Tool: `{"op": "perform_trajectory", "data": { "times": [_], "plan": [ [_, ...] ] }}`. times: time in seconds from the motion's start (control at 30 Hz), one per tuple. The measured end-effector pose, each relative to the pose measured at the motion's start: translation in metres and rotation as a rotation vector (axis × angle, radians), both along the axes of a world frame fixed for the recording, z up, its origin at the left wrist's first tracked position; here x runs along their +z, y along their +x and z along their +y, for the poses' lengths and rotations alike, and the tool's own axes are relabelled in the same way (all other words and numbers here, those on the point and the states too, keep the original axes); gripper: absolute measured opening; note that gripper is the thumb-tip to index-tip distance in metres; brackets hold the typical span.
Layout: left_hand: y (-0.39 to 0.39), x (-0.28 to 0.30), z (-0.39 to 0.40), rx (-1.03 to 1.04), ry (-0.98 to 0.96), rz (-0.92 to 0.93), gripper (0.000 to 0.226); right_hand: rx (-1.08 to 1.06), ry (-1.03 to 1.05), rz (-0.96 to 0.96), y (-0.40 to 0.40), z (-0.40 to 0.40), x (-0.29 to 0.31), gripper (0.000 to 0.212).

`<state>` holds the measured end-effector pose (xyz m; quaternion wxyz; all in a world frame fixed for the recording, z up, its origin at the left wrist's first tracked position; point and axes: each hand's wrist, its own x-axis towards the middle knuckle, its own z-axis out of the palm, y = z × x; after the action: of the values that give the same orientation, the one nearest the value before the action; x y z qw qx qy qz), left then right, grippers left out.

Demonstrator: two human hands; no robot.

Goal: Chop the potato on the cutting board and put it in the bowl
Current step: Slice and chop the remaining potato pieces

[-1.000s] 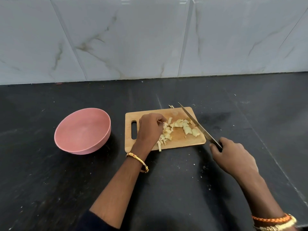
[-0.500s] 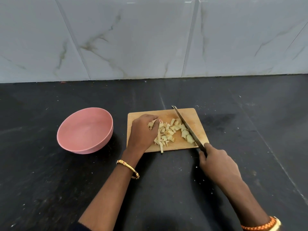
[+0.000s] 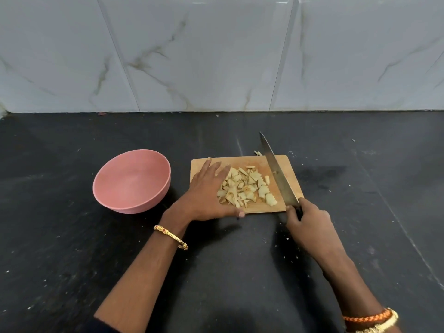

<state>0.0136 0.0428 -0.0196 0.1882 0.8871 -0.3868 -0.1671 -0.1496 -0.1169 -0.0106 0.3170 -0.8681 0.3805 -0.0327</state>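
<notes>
A pile of pale chopped potato pieces (image 3: 246, 188) lies on the wooden cutting board (image 3: 287, 164). My left hand (image 3: 206, 192) rests flat on the board's left part, fingers spread, its edge against the pile. My right hand (image 3: 304, 218) grips the handle of a long knife (image 3: 276, 173) at the board's front right corner; the blade lies along the right side of the pile, tip pointing away past the far edge. The pink bowl (image 3: 132, 181) stands empty to the left of the board.
One stray potato bit (image 3: 258, 153) lies on the black counter (image 3: 240, 272) just beyond the board's far edge. A white marble-tiled wall (image 3: 216, 54) rises behind the counter.
My left hand has opened from a curled pinch to a flat spread palm against the pile. The knife has shifted right of the pieces, which now sit gathered closer together.
</notes>
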Motion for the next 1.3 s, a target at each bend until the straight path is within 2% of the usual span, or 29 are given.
{"op": "perform_trajectory", "data": {
  "times": [0.1, 0.23, 0.37, 0.47, 0.53, 0.6, 0.73, 0.87, 1.0, 1.1, 1.23, 1.3],
  "plan": [
    [-0.003, -0.009, -0.003, -0.091, 0.128, -0.057, 0.129, 0.003, 0.029, 0.003, -0.002, -0.001, -0.001, 0.026],
    [0.0, -0.015, -0.005, -0.122, 0.086, -0.113, 0.124, 0.023, 0.058, 0.006, -0.006, 0.003, -0.005, 0.027],
    [0.004, -0.012, -0.004, -0.116, -0.119, -0.116, 0.092, 0.027, 0.099, -0.022, -0.006, 0.003, -0.005, 0.026],
    [0.002, -0.014, -0.007, -0.093, -0.208, -0.141, 0.063, 0.028, 0.118, -0.026, -0.004, 0.003, -0.005, 0.025],
    [-0.001, -0.016, -0.011, -0.058, -0.245, -0.156, 0.053, 0.021, 0.123, -0.034, -0.004, 0.001, -0.004, 0.026],
    [-0.002, -0.018, -0.015, -0.015, -0.249, -0.175, 0.055, 0.001, 0.113, -0.035, -0.005, 0.0, -0.003, 0.026],
    [-0.001, -0.024, -0.017, 0.045, -0.222, -0.185, 0.081, -0.057, 0.082, -0.003, -0.011, -0.002, -0.001, 0.024],
    [0.0, -0.033, -0.018, 0.041, -0.212, -0.17, 0.093, -0.082, 0.079, 0.045, -0.014, 0.005, -0.002, 0.021],
    [-0.009, -0.038, -0.03, 0.085, -0.255, -0.156, 0.091, -0.075, 0.068, 0.095, -0.009, 0.01, 0.0, 0.023],
    [-0.016, -0.039, -0.041, 0.173, -0.251, -0.227, 0.088, -0.013, 0.006, 0.181, -0.001, 0.012, 0.006, 0.026],
    [-0.013, -0.042, -0.055, 0.245, -0.26, -0.316, 0.088, 0.104, -0.073, 0.29, 0.011, 0.015, 0.014, 0.009],
    [-0.011, -0.042, -0.062, 0.25, -0.291, -0.319, 0.089, 0.152, -0.093, 0.324, 0.016, 0.017, 0.018, 0.008]
  ]
}}
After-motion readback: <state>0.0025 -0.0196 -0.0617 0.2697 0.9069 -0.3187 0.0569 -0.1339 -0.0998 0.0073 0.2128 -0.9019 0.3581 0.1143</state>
